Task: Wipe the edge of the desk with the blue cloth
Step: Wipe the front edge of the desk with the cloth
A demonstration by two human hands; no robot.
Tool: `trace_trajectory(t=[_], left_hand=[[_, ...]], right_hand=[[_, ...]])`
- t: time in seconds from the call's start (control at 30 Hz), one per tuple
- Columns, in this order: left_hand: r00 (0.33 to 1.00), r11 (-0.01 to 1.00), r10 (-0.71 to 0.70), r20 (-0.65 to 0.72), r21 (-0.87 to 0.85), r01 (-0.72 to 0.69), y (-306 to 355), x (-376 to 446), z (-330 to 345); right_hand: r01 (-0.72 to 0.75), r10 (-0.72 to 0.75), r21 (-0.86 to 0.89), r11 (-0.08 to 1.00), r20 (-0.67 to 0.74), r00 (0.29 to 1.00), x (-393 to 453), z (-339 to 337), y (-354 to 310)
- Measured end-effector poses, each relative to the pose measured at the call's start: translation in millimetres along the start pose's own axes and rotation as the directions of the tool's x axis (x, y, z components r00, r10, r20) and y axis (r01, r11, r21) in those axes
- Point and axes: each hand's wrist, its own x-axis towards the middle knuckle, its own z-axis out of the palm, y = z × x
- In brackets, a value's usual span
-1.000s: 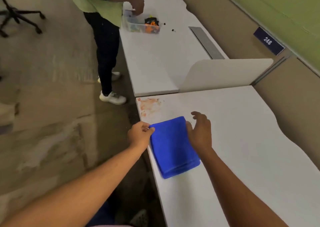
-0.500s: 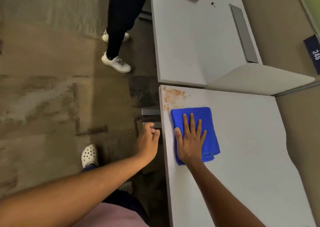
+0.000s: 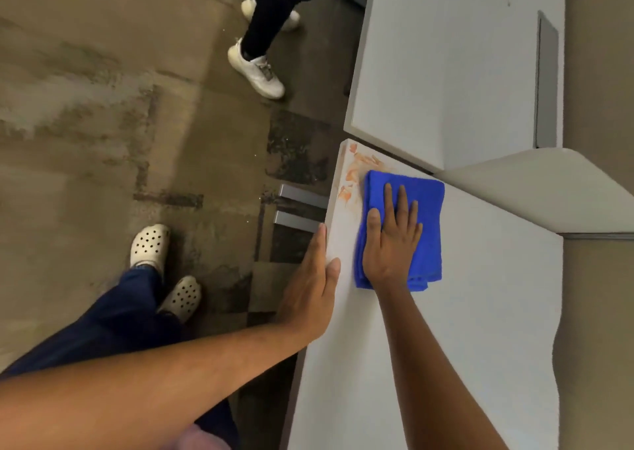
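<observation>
Your left hand [image 3: 314,288] now rests flat on the desk [image 3: 480,312] edge; right hand [image 3: 391,243], fingers spread, presses blue cloth [image 3: 429,206], orange stain [image 3: 356,171] at 11 o'clock.

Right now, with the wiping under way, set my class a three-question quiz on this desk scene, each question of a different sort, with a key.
1. True or false: the right hand lies flat on the folded blue cloth.
2. Multiple choice: the orange smear on the desk is A) fully under the cloth, B) at the desk's near corner beside the cloth, C) on the floor.
3. Short answer: where does the left hand rest?

Key:
1. True.
2. B.
3. Flat against the desk's side edge, fingers straight, holding nothing.
</observation>
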Motion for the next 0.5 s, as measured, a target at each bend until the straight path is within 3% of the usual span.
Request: trace_trajectory(t=[0.13,0.27,0.5], left_hand=[[0.981,0.990,0.130,-0.147,0.065,-0.121,-8,-3,18],[0.976,0.991,0.136,-0.170,0.044,-0.130,-17,-3,23],[0.980,0.991,0.127,-0.155,0.071,-0.117,-14,-6,20]], right_hand=[[0.241,-0.238,-0.023,0.970,0.082,0.968,-56,5,25],[0.404,-0.388,-0.108,0.908,0.139,0.911,-23,-3,47],[0.373,-0.372,-0.047,0.927,0.023,0.928,65,-6,5]])
